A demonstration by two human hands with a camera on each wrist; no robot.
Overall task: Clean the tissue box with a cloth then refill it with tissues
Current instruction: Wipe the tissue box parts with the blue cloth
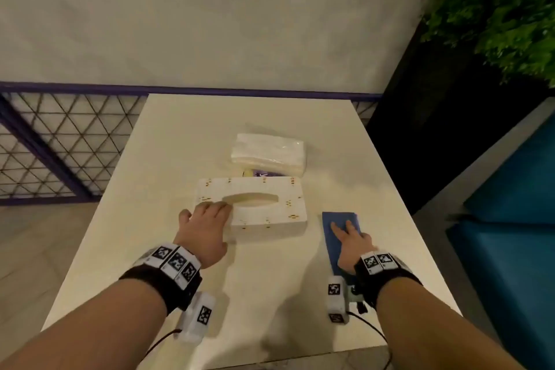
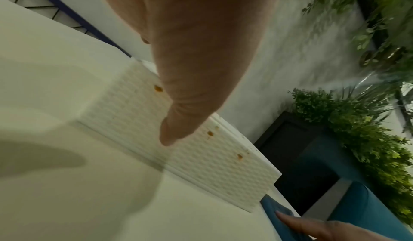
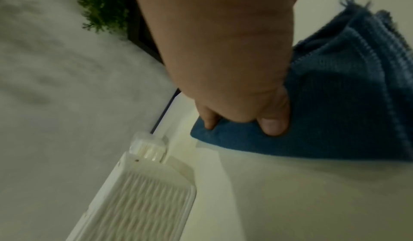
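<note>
I see a white tissue box point(image 1: 264, 207) lying flat in the middle of the table point(image 1: 270, 294), with its long slot facing up. It has little orange-brown spots on its top and its near side. The left hand point(image 1: 204, 228) lies on the left end of the box — fingers flat on top by the slot, thumb down the near side. It is not squeezing; the fingers look straight.

Just right of the box lies a folded blue cloth point(image 1: 341, 225), flat on the table and not touching the box. The right hand point(image 1: 350, 245) presses down on it with straight, spread fingers — in the right wrist view the fingertips point(image 3: 273, 126) push into the cloth.

Just behind the box sits a pack of white tissues point(image 1: 268, 153) in clear wrap. Between the pack and the box I see a small purple thing point(image 1: 262, 173), too hidden to tell what it is.
</note>
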